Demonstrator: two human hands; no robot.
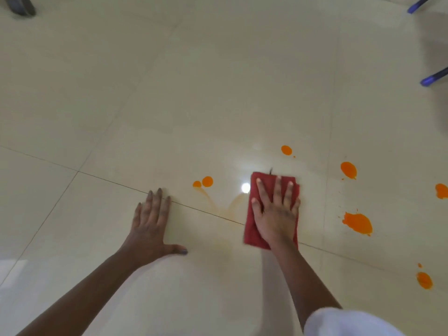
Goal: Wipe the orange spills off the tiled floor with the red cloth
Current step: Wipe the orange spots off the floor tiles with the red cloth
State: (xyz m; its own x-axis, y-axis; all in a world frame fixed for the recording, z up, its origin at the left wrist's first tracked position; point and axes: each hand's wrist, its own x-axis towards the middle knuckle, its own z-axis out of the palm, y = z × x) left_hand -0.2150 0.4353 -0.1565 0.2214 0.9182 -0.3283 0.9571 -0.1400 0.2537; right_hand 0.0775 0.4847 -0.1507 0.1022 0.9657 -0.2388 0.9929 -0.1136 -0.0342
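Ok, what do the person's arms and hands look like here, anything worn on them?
Both forearms are bare, with no gloves, watch or rings that I can make out. The left hand has dark grey polish on its nails. The right hand shows no clear polish in this blurry view. A white sleeve covers the right upper arm at the bottom edge of the picture.

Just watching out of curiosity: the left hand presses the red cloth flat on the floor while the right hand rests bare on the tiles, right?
Sides are swapped. In the head view the right hand presses the red cloth flat; the left hand rests bare on the tiles.
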